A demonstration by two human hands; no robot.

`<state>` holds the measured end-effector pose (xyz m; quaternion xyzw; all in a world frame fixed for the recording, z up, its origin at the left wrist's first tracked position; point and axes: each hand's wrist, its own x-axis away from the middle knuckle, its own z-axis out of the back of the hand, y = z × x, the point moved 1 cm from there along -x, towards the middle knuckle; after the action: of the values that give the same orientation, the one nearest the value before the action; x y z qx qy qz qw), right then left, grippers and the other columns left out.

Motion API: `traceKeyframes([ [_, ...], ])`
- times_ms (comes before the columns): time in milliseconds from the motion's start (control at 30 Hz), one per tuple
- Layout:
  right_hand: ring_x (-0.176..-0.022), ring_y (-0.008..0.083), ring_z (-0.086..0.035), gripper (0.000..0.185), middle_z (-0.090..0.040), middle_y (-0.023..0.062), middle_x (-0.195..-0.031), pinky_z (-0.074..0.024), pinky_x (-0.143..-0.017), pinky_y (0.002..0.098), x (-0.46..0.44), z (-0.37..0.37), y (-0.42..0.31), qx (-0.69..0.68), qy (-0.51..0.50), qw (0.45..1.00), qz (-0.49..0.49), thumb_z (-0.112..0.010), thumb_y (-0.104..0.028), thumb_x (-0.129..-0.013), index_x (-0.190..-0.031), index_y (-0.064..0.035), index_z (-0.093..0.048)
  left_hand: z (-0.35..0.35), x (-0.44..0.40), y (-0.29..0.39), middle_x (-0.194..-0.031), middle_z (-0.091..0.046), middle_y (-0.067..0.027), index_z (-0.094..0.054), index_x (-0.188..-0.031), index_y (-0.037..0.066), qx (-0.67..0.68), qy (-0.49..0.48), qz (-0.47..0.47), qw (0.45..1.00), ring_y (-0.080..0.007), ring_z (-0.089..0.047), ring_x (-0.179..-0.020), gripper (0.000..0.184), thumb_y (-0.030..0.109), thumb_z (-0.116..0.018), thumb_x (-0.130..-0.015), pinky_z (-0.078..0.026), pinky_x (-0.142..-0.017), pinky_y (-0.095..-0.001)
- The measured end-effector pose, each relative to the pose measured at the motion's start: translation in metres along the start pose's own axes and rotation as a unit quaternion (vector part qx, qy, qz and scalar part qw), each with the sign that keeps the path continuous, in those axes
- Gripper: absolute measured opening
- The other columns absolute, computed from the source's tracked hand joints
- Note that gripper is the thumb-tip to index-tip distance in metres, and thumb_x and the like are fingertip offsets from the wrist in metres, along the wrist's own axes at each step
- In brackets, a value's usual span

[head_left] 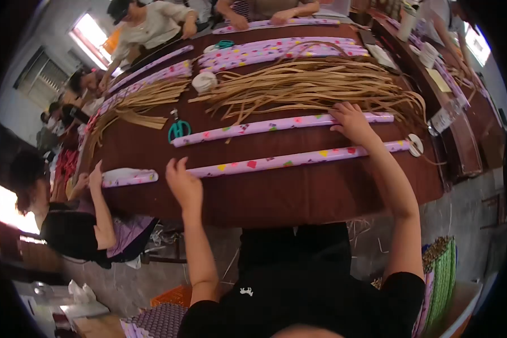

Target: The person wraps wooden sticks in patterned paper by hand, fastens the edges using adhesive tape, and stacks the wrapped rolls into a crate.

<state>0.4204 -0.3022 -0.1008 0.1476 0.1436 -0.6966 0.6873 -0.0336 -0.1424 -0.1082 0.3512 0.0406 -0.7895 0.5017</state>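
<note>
Two long lilac rolls with colourful printed shapes lie on the brown-covered table before me. My right hand [352, 123] lies over the far patterned roll [265, 127] near its right end, thumb on the near side and fingers across the top. My left hand [183, 183] is beside the left end of the near patterned roll [287, 161], fingers apart and slightly bent, with nothing seen in it. Teal-handled scissors [179, 130] rest by the far roll's left end. A white round spool [415, 145] sits at the near roll's right end.
A pile of tan strips [310, 84] spreads behind the rolls, beside a white ball [204, 82]. More patterned rolls [287, 49] lie farther back. On the left a co-worker's hands [94, 177] touch a short patterned piece [130, 177]. Other people work around the table [242, 200].
</note>
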Motion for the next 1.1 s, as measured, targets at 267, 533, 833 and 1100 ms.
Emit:
traceKeyframes([
  [267,-0.109,0.0298,-0.052,0.037,-0.058,0.01,-0.111,-0.0388,-0.094,0.0422,-0.01,0.024,-0.021,-0.052,0.067,0.996,0.028,-0.07,-0.016,-0.077,-0.11,-0.0037,-0.06,-0.035,-0.008,0.082,-0.115,-0.06,-0.0163,-0.053,-0.12,-0.004,0.656,-0.239,0.332,0.634,-0.0271,-0.061,-0.105,0.033,0.018,-0.059,-0.095,-0.05,-0.093,-0.036],
  [533,-0.101,0.0303,-0.054,0.042,-0.058,0.0108,-0.109,-0.0385,-0.093,0.0424,0.013,0.085,-0.048,-0.063,0.083,0.994,0.036,-0.07,-0.016,-0.076,-0.114,-0.0043,-0.057,-0.032,-0.027,0.111,-0.136,-0.047,-0.0185,-0.045,-0.131,0.006,0.844,-0.159,0.289,0.423,-0.036,-0.045,-0.128,0.039,0.016,-0.058,-0.095,-0.041,-0.107,-0.0493],
  [833,-0.141,0.0285,-0.022,0.112,-0.017,0.0192,-0.154,-0.0225,-0.114,0.0389,0.035,0.069,-0.109,-0.24,0.424,0.79,-0.372,-0.081,-0.016,-0.075,-0.151,-0.0016,0.0,-0.009,-0.018,0.107,-0.136,-0.048,-0.0223,-0.044,-0.13,0.006,0.884,-0.118,0.225,0.392,-0.0437,-0.045,-0.126,0.036,0.011,-0.055,-0.096,-0.04,-0.106,-0.0574],
  [1100,-0.124,0.0273,-0.05,0.068,-0.049,0.0174,-0.133,-0.0465,-0.1,0.0451,0.003,0.025,-0.195,-0.838,0.253,0.39,-0.284,-0.061,-0.008,-0.092,-0.145,-0.0159,-0.018,-0.011,-0.008,0.103,-0.136,-0.049,-0.0206,-0.049,-0.125,0.007,0.872,-0.133,0.217,0.417,-0.0431,-0.046,-0.126,0.03,0.015,-0.054,-0.097,-0.041,-0.107,-0.0549],
])
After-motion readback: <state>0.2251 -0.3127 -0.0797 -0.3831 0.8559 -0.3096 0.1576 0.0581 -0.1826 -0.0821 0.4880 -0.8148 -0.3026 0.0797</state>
